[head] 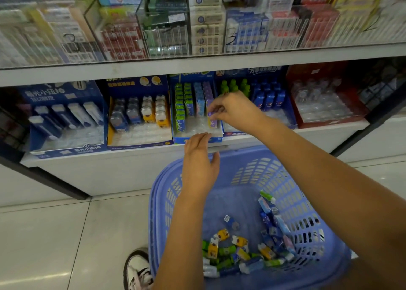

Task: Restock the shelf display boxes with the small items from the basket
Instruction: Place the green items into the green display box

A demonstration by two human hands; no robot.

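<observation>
My right hand point(237, 111) pinches a small purple item point(210, 114) between thumb and fingertips, over the right-hand column of the blue display box point(179, 139). My left hand point(200, 160) lies with straight fingers together, touching that box's front edge. Below the box, the purple basket point(285, 180) holds loose small items point(241, 252).

Basket point(307, 173): near rim cut off by bottom edge; a forearm point(182, 223) hides part of its left wall. Heaped items point(241, 252) inside basket: labels too small to read. Shoe point(137, 267) left of basket, heel out of frame. Top-shelf packs point(206, 24) far above basket: blurred, print unreadable. Above basket, small purple item point(210, 114) mostly hidden under right hand point(235, 111) fingertips; kind unclear
</observation>
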